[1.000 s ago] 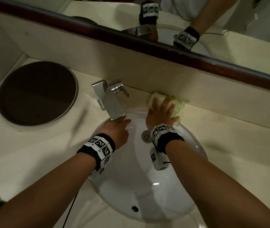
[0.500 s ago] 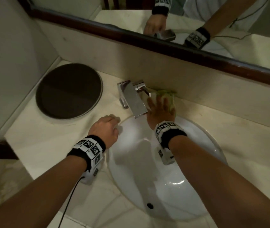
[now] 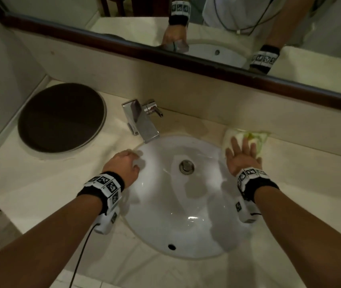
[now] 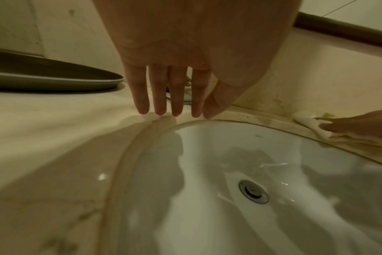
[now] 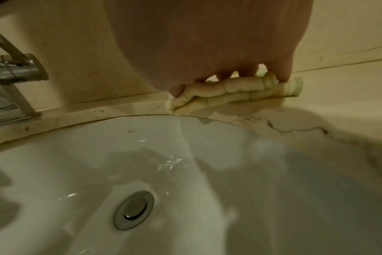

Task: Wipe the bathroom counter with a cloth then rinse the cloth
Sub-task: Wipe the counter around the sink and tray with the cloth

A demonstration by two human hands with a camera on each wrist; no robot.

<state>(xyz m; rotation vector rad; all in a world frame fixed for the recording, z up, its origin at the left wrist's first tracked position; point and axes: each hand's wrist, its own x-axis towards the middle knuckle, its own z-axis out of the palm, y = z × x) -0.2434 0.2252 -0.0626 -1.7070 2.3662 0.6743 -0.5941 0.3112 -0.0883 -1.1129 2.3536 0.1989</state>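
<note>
Where R hand [image 3: 241, 156] presses, cloth [image 3: 236, 135] beneath

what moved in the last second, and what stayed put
The right hand slid the cloth along the back strip of the counter: first left, up against the faucet, then right, well clear of it, pressing it flat throughout. The left hand stayed resting at the sink's left rim, holding nothing. The round tray stayed put.
</note>
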